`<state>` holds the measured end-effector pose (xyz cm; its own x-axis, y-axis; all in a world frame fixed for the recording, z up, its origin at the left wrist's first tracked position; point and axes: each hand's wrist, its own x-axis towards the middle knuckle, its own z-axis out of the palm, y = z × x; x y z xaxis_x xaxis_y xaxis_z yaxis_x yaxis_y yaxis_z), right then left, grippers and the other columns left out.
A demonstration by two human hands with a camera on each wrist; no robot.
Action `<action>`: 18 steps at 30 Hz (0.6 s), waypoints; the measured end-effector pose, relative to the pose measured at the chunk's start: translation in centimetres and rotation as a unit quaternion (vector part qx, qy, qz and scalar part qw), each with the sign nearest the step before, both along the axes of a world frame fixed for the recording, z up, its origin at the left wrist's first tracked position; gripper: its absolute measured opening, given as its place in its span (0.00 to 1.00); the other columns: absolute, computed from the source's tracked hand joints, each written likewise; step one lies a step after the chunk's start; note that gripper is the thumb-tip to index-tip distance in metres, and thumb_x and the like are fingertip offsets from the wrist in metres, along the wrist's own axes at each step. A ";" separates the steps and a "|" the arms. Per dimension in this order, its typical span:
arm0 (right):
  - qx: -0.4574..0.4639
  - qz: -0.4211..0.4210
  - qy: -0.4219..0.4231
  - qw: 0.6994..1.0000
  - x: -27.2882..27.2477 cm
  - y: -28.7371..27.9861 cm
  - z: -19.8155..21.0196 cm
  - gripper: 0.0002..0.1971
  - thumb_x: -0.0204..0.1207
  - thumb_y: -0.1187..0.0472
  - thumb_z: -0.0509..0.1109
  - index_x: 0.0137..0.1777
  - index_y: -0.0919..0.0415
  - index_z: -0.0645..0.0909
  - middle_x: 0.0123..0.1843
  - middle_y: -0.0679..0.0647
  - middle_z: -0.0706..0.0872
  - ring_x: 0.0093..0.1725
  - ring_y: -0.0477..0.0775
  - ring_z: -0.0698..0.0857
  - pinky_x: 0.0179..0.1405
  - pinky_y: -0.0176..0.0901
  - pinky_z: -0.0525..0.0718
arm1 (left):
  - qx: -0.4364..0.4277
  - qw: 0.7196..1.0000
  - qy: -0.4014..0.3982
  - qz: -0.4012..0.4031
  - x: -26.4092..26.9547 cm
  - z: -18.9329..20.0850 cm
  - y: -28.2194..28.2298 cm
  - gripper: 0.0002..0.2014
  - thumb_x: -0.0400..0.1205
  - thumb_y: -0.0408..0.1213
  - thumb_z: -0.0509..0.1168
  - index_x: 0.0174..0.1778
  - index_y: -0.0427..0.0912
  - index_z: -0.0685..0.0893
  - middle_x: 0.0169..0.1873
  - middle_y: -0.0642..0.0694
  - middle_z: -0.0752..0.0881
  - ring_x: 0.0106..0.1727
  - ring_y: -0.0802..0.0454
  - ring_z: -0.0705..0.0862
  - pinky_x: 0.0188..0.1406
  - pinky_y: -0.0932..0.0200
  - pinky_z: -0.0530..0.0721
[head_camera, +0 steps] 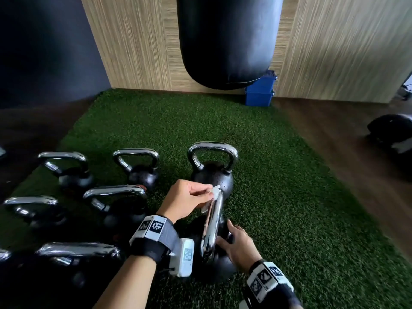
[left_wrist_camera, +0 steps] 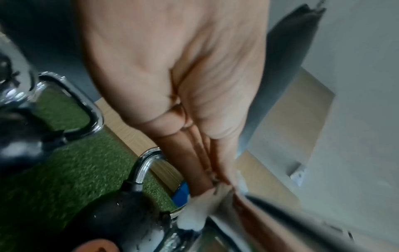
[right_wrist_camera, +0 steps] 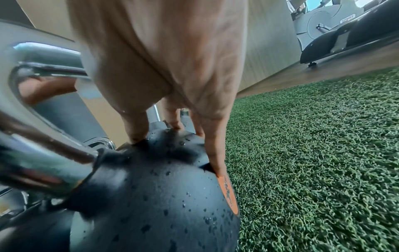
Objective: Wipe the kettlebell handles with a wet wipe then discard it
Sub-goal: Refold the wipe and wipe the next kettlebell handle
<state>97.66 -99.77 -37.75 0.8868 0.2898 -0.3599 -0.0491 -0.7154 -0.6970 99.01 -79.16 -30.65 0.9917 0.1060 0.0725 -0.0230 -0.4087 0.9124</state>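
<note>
Both hands are working on the nearest kettlebell [head_camera: 219, 259], which is standing on the green artificial turf [head_camera: 289, 197] directly in front of the person. Its chrome handle [head_camera: 213, 221] is running away from the person, long axis pointing toward the far wall. At the handle's far end the left hand [head_camera: 186, 200] is pinching a small white wet wipe [head_camera: 215, 191] between thumb and curled fingers, and so is the nearer one for a stroke along the bar. Beside the handle's near end, the right hand [head_camera: 239, 246] is bracing its fairly straight, spread fingertips on the black, matte ball [right_wrist_camera: 151, 196], which is beaded with droplets and carrying an orange disc [right_wrist_camera: 228, 194]. More chrome-handled kettlebells [head_camera: 138, 168] are waiting to the left and ahead.
</note>
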 end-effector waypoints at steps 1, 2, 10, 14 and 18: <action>0.004 -0.003 -0.001 1.000 0.1 0.0 0.0 0.41 0.79 0.44 0.72 0.87 0.53 0.58 0.80 0.56 0.73 0.75 0.54 0.77 0.78 0.46 0.72 | -0.003 1.000 0.012 0.018 -0.3 0.1 -0.3 0.10 0.76 0.42 0.82 0.51 0.59 0.94 0.47 0.64 0.94 0.52 0.70 0.91 0.54 0.75 0.83; 0.010 -0.006 -0.001 1.000 0.1 -0.1 0.0 0.41 0.78 0.44 0.73 0.87 0.54 0.59 0.78 0.54 0.76 0.73 0.52 0.79 0.77 0.46 0.74 | -0.015 0.999 0.028 0.032 -0.8 -0.2 -0.6 0.09 0.75 0.42 0.82 0.49 0.58 0.95 0.45 0.62 0.95 0.48 0.69 0.91 0.50 0.76 0.82; 0.019 -0.008 -0.016 1.000 0.6 -0.2 -0.5 0.37 0.75 0.44 0.76 0.83 0.51 0.69 0.67 0.51 0.85 0.64 0.50 0.84 0.68 0.42 0.80 | -0.234 0.963 0.132 -0.005 -5.1 -0.4 -0.2 0.08 0.72 0.29 0.80 0.46 0.35 0.94 0.43 0.39 0.95 0.42 0.53 0.93 0.41 0.63 0.91; 0.026 -0.005 -0.014 1.000 0.5 -0.1 -0.1 0.40 0.76 0.45 0.76 0.85 0.54 0.64 0.71 0.53 0.82 0.68 0.51 0.82 0.72 0.44 0.77 | -0.243 0.958 0.154 -0.003 -6.5 -0.7 -0.2 0.06 0.73 0.24 0.78 0.44 0.34 0.91 0.35 0.44 0.93 0.37 0.58 0.91 0.37 0.65 0.90; 0.025 -0.003 -0.014 1.000 0.5 -0.3 0.0 0.40 0.77 0.46 0.75 0.85 0.55 0.63 0.73 0.55 0.81 0.70 0.53 0.81 0.72 0.44 0.77 | -0.204 0.967 0.144 -0.045 -7.6 -0.9 0.5 0.08 0.69 0.25 0.81 0.41 0.39 0.94 0.36 0.44 0.94 0.38 0.58 0.92 0.37 0.66 0.90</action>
<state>98.14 -100.05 -37.71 0.8984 0.3007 -0.3199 -0.0332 -0.6800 -0.7324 91.37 -78.63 -31.58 0.9709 -0.0195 -0.2385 0.2381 -0.0220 0.9710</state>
